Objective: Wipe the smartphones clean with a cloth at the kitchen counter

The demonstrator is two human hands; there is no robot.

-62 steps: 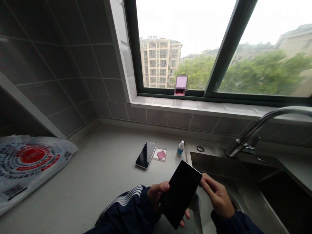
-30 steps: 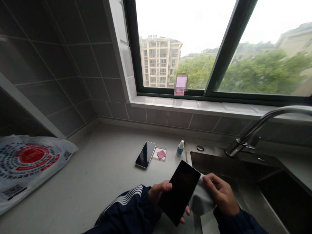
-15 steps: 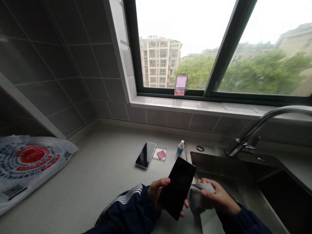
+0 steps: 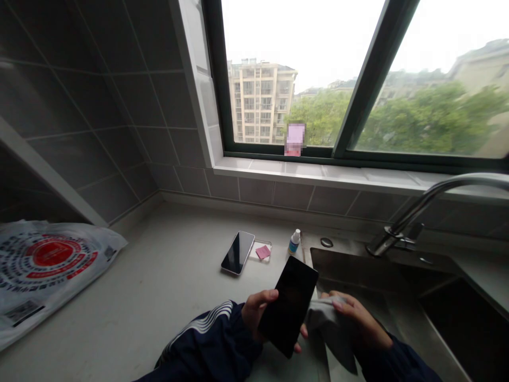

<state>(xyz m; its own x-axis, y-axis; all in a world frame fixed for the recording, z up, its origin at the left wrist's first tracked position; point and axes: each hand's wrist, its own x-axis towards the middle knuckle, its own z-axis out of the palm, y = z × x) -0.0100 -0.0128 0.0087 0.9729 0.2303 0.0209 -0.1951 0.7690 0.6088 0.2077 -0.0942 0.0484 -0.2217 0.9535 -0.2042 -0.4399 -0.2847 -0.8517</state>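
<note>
Black phone (image 4: pixel 289 306), gripped in the left hand (image 4: pixel 252 312), slants near-left to far-right, just left of the grey cloth (image 4: pixel 329 324) that the right hand (image 4: pixel 363 318) pinches.

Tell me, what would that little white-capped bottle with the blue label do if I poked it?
That bottle might tip, since it stands upright and is taller than wide. Its body looks round, so it could roll afterwards. It's probably light, being much smaller than the flat black rectangular device in the left hand.
</note>
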